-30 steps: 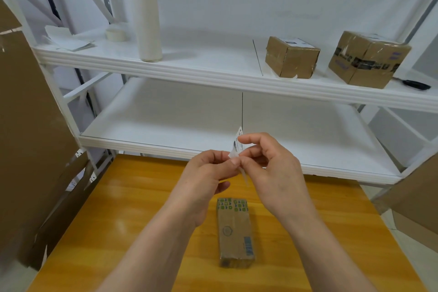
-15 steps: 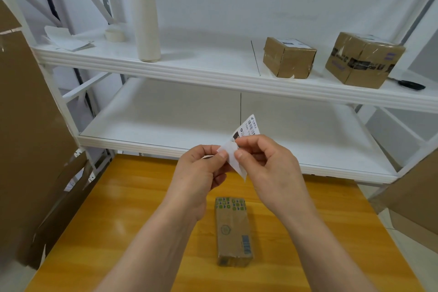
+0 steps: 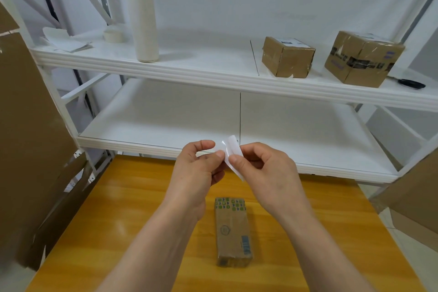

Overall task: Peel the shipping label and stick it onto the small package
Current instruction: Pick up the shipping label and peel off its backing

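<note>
Above the wooden table [image 3: 118,216], both hands hold a small white shipping label [image 3: 231,149]. My left hand [image 3: 196,170] pinches its left part between thumb and fingers. My right hand [image 3: 265,168] pinches its right part. The label is bent, and its blank white side faces me. Whether the backing has come apart from the label I cannot tell. A small brown cardboard package [image 3: 233,230] with green dots at its far end lies flat on the table below the hands, untouched.
A white shelf unit [image 3: 213,73] stands behind the table. Its upper shelf carries a tall white bottle [image 3: 142,23], a tape roll [image 3: 113,36], papers [image 3: 64,40], two brown boxes [image 3: 288,57] [image 3: 362,59] and a black tool [image 3: 411,83]. Flat cardboard [image 3: 30,125] leans at left and right.
The label has turned in my fingers: its printed barcode side showed half a second ago, now the blank side faces me. Both hands have stayed above the package.
</note>
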Available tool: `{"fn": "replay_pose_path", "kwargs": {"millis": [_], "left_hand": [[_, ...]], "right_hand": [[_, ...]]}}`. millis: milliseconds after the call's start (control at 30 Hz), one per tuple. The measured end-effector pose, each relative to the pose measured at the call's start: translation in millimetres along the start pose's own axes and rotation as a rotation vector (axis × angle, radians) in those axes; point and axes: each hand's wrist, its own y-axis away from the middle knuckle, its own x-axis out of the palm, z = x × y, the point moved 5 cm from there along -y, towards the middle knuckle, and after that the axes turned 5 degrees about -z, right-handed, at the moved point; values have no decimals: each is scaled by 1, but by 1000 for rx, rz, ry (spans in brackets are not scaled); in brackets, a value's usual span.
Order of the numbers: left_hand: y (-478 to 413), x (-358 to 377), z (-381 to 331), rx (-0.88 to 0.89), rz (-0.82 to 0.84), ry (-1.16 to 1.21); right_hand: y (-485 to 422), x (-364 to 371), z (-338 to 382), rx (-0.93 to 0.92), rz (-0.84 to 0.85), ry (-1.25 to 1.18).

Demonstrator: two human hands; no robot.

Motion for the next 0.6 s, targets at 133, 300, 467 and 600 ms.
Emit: {"fn": "replay_pose_path", "kwargs": {"millis": [133, 300, 467, 600], "left_hand": [[1, 4, 0, 17, 33, -60], [2, 7, 2, -23, 69, -17], [2, 12, 3, -48, 112, 7], [0, 12, 4, -58, 88, 27]], "right_hand": [[-1, -1, 0, -13, -26, 22], [-4, -3, -2, -13, -52, 12], [-5, -2, -2, -18, -49, -29], [-8, -2, -7, 24, -46, -103]]}}
